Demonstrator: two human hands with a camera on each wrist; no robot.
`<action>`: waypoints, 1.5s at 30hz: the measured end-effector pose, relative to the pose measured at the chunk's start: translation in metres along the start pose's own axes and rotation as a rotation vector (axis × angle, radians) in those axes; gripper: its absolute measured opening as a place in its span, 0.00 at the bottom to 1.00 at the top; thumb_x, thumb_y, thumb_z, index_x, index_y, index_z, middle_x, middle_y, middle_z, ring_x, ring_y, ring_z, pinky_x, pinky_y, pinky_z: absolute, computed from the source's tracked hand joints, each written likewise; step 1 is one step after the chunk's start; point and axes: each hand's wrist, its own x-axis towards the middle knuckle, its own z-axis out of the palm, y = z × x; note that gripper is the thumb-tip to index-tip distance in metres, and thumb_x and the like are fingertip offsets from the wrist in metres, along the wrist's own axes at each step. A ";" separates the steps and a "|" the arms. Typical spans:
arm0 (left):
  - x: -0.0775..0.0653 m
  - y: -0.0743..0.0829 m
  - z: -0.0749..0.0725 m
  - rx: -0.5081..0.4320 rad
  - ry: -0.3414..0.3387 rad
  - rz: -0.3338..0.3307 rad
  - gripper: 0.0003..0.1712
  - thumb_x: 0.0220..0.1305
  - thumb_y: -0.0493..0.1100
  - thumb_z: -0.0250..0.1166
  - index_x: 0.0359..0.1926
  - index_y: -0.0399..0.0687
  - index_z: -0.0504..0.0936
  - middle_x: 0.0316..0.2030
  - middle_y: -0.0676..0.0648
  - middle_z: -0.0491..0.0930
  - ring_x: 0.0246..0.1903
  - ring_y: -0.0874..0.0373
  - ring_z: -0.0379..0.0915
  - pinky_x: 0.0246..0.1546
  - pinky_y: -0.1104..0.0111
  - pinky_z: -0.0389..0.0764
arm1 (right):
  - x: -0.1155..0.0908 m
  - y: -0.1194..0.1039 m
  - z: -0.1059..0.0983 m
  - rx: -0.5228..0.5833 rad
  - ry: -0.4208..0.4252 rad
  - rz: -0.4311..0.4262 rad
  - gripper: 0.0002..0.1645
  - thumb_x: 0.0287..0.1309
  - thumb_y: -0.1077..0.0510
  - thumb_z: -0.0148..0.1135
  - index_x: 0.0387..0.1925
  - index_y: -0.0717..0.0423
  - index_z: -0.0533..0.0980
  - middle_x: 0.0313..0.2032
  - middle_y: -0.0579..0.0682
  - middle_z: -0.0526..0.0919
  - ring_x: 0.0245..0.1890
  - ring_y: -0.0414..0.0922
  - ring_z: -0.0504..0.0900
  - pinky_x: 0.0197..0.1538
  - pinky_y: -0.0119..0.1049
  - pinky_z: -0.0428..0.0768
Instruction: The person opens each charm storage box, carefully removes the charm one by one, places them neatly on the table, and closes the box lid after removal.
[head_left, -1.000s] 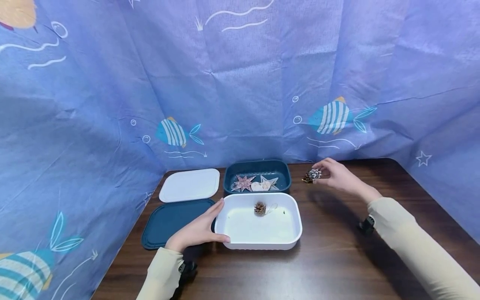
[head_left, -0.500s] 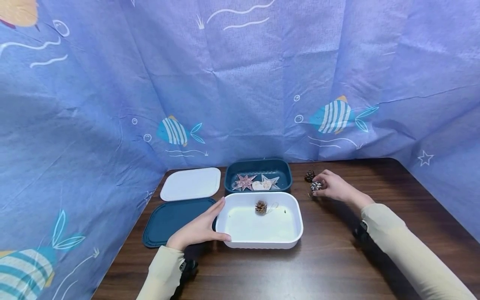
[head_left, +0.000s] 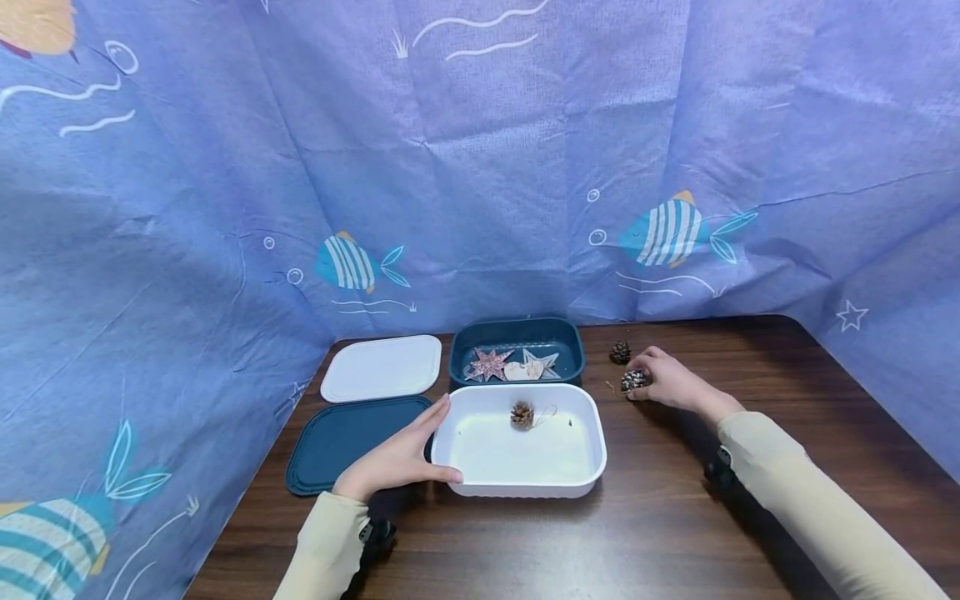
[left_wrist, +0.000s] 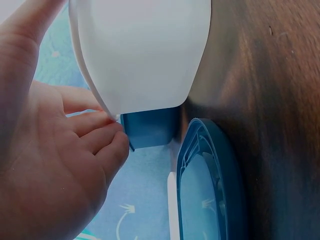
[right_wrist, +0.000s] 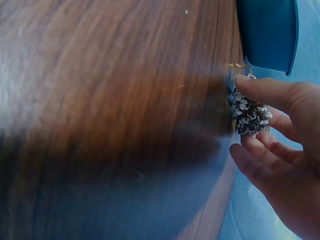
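Note:
A white rectangular container (head_left: 517, 490) stands near the middle of the table, a brown pinecone (head_left: 522, 415) with a thread loop inside it. Along its left side rests my left hand (head_left: 401, 454), thumb at the near corner and fingers reaching to the far corner; the left wrist view shows the fingertips at the rim. Between thumb and fingers my right hand (head_left: 671, 382) pinches a white-tipped pinecone (right_wrist: 250, 112), low over the table at the right. Just beyond it lies a dark pinecone (head_left: 620, 352).
Behind the white container is a dark blue container (head_left: 570, 354) holding several flat ornaments, among them a pink glittery star (head_left: 489, 364) and a silver star (head_left: 538, 363). A white lid (head_left: 381, 367) and a dark blue lid (head_left: 348, 442) lie at left. A blue curtain (head_left: 480, 208) hangs behind.
My right hand has come down and slightly nearer with the white-tipped pinecone. The dark pinecone now lies apart on the table behind it. My left hand has stayed at the white container.

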 end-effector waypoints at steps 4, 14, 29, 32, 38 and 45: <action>0.000 -0.001 0.000 0.003 -0.002 -0.001 0.66 0.54 0.64 0.75 0.81 0.49 0.45 0.80 0.47 0.41 0.77 0.48 0.42 0.71 0.46 0.58 | 0.000 0.000 0.000 0.010 0.000 0.010 0.28 0.45 0.55 0.80 0.45 0.66 0.79 0.42 0.62 0.77 0.39 0.55 0.79 0.46 0.54 0.77; 0.000 0.000 0.000 0.004 -0.005 -0.009 0.67 0.53 0.67 0.74 0.81 0.50 0.45 0.80 0.48 0.41 0.77 0.48 0.42 0.71 0.46 0.57 | -0.001 0.002 0.008 0.028 0.045 0.052 0.32 0.44 0.54 0.80 0.46 0.69 0.77 0.44 0.64 0.76 0.44 0.58 0.79 0.54 0.58 0.76; 0.000 0.000 0.000 0.027 0.005 -0.006 0.67 0.52 0.69 0.74 0.81 0.51 0.45 0.80 0.51 0.41 0.77 0.49 0.43 0.71 0.46 0.58 | -0.003 0.006 0.009 0.040 0.040 0.063 0.38 0.45 0.52 0.80 0.51 0.74 0.76 0.46 0.67 0.78 0.49 0.61 0.78 0.57 0.58 0.74; 0.000 0.000 0.000 0.023 0.003 0.000 0.67 0.53 0.68 0.74 0.81 0.50 0.45 0.80 0.50 0.41 0.77 0.49 0.42 0.71 0.46 0.58 | -0.003 0.007 0.008 0.033 0.039 0.057 0.39 0.44 0.52 0.80 0.51 0.74 0.76 0.46 0.66 0.78 0.48 0.61 0.78 0.56 0.58 0.74; 0.000 0.001 0.000 0.015 -0.004 -0.002 0.67 0.53 0.66 0.74 0.81 0.50 0.45 0.80 0.48 0.40 0.77 0.48 0.42 0.71 0.46 0.58 | -0.006 0.006 0.005 0.036 0.028 0.051 0.40 0.43 0.50 0.81 0.51 0.74 0.76 0.45 0.67 0.79 0.48 0.62 0.78 0.55 0.59 0.74; 0.001 0.001 0.000 0.028 -0.001 -0.014 0.67 0.53 0.67 0.74 0.81 0.51 0.45 0.80 0.51 0.41 0.77 0.49 0.43 0.71 0.47 0.59 | -0.008 0.006 0.002 0.050 0.008 0.069 0.41 0.44 0.50 0.81 0.52 0.73 0.75 0.45 0.66 0.79 0.48 0.61 0.78 0.54 0.59 0.75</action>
